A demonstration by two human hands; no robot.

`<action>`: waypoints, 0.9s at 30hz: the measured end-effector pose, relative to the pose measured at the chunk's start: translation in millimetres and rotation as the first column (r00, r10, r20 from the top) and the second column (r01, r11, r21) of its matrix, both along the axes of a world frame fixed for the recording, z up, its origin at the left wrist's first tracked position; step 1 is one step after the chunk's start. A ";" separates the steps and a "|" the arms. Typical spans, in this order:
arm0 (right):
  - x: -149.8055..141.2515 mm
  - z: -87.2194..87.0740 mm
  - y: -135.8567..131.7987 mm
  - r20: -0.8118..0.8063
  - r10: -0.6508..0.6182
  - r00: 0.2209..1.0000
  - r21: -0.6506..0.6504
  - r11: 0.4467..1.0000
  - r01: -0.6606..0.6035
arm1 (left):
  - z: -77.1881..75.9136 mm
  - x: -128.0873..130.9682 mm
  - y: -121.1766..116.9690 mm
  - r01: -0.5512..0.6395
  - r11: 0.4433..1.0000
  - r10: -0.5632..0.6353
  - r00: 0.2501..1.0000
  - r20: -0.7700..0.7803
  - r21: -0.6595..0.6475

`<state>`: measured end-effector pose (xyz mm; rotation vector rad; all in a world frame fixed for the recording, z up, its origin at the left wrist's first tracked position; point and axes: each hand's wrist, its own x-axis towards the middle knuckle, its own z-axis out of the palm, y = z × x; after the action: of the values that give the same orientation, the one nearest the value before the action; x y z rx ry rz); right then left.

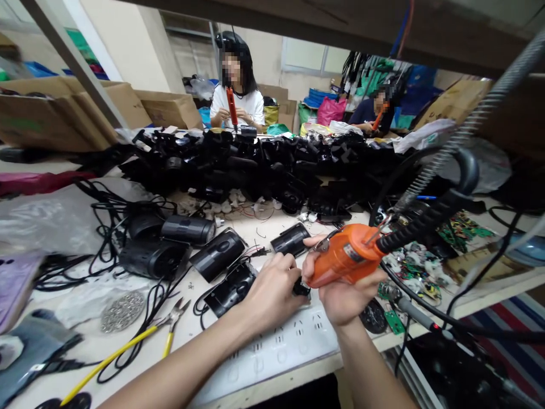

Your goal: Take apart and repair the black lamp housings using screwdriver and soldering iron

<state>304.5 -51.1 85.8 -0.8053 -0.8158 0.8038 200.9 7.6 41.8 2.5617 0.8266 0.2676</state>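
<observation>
In the head view, your left forearm enters at the bottom left of the frame and slants up to the centre. Your left hand [276, 287] is back-up, knuckles raised and fingers curled down, holding a small black part [301, 288] just right of centre; the fingers hide much of the part. Your right forearm rises from the lower right of the frame. Your right hand [344, 300] is closed around an orange electric screwdriver [347, 255], with the palm below the body and the fingers wrapped to its far side. The tool lies aslant, cable end to the upper right, working end down-left by the black part; whether the tip touches it cannot be told.

Below your hands lies a white socket panel [298, 341]. A black housing [225, 292] sits just left of your left hand, partly behind it. A black cylinder [292, 238] stands out just above that hand. Yellow-handled pliers [172, 318] lie at lower left, near a metal scouring pad [122, 311]. Circuit boards [426, 270] occupy the right side. A seated person [238, 102] is at upper centre.
</observation>
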 end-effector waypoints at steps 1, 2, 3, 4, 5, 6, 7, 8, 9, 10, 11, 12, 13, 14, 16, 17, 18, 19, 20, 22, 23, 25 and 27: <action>-0.1 0.5 0.2 -0.001 -0.002 1.000 -0.006 1.000 0.002 | 0.0 -1.2 0.4 0.005 1.000 -0.005 1.000 -0.005 0.006; -0.2 1.0 0.4 -0.003 -0.008 1.000 -0.010 1.000 0.008 | 0.1 -2.1 0.8 0.007 1.000 -0.007 1.000 -0.008 0.008; -0.4 1.5 0.5 -0.005 -0.012 1.000 -0.011 1.000 0.012 | 0.4 -2.6 1.2 0.008 1.000 -0.008 1.000 -0.010 0.007; -0.5 1.8 0.6 -0.009 -0.013 1.000 -0.010 1.000 0.013 | 0.6 -2.7 1.5 0.007 1.000 -0.007 1.000 -0.010 0.004; -0.6 1.9 0.5 -0.016 -0.007 1.000 -0.007 1.000 0.007 | 0.7 -2.5 1.8 0.006 1.000 -0.006 1.000 -0.008 0.003; -0.6 1.8 0.3 -0.026 0.002 1.000 -0.005 1.000 -0.002 | 0.5 -2.2 2.2 0.009 1.000 -0.009 1.000 -0.005 0.004; -0.4 1.4 0.0 -0.036 0.013 0.999 -0.003 1.000 -0.013 | 0.2 -2.0 2.8 0.016 1.000 -0.016 1.000 0.000 0.010; 0.0 0.8 -0.3 -0.048 0.021 0.999 -0.003 1.000 -0.021 | -0.4 -2.0 3.4 0.025 1.000 -0.026 1.000 0.005 0.018; 0.4 0.1 -0.8 -0.059 0.022 0.998 -0.004 1.000 -0.022 | -1.2 -2.3 4.2 0.037 0.999 -0.038 0.999 0.011 0.029; 0.9 -0.6 -1.1 -0.066 0.016 0.998 -0.008 1.000 -0.016 | -2.2 -2.7 5.0 0.050 0.998 -0.051 0.999 0.016 0.040; 1.4 -1.2 -1.4 -0.068 0.009 0.998 -0.013 1.000 -0.010 | -3.2 -3.5 5.8 0.061 0.997 -0.062 0.998 0.022 0.049; 1.8 -1.7 -1.5 -0.066 0.002 0.998 -0.018 1.000 -0.003 | -4.2 -4.3 6.6 0.068 0.996 -0.069 0.997 0.026 0.056; 2.1 -1.8 -1.4 -0.058 -0.002 0.998 -0.019 1.000 0.001 | -5.2 -5.1 7.3 0.071 0.996 -0.073 0.997 0.029 0.061; 2.3 -1.7 -1.1 -0.046 0.001 0.999 -0.017 1.000 -0.002 | -6.1 -5.9 7.8 0.074 0.995 -0.076 0.997 0.031 0.065; 2.3 -0.6 0.1 -0.022 0.018 1.000 -0.003 1.000 -0.018 | -7.6 -6.8 8.4 0.079 0.994 -0.082 0.996 0.028 0.069; 2.1 0.3 0.8 -0.015 0.021 1.000 0.006 1.000 -0.021 | -8.2 -6.8 8.5 0.084 0.994 -0.086 0.996 0.026 0.071; 2.0 1.4 1.2 -0.010 0.021 1.000 0.013 1.000 -0.020 | -8.5 -6.5 8.6 0.089 0.993 -0.091 0.996 0.026 0.075; 1.8 2.7 1.1 -0.004 0.017 1.000 0.017 1.000 -0.017 | -8.7 -5.9 8.6 0.094 0.992 -0.096 0.995 0.026 0.081; 1.6 4.3 0.5 0.001 0.008 1.000 0.020 1.000 -0.008 | -8.5 -5.3 8.8 0.098 0.991 -0.100 0.995 0.026 0.089; 1.7 8.2 -3.0 0.010 -0.034 0.999 0.035 0.999 0.034 | -7.1 -5.3 9.9 0.102 0.990 -0.105 0.994 0.025 0.099; 2.0 10.4 -5.8 0.013 -0.063 0.998 0.046 0.997 0.062 | -5.8 -6.8 10.9 0.100 0.990 -0.103 0.994 0.025 0.101; 3.5 14.5 -12.4 0.028 -0.112 0.993 0.067 0.992 0.110 | -2.5 -15.9 13.5 0.085 0.991 -0.089 0.996 0.031 0.106; 6.5 16.7 -18.5 0.048 -0.145 0.988 0.079 0.987 0.141 | 0.5 -35.9 15.5 0.046 0.992 -0.052 0.997 0.049 0.118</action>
<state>311.0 -69.6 102.5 -0.8111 -0.8213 0.6230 165.0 23.1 42.3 2.6668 0.7487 0.3761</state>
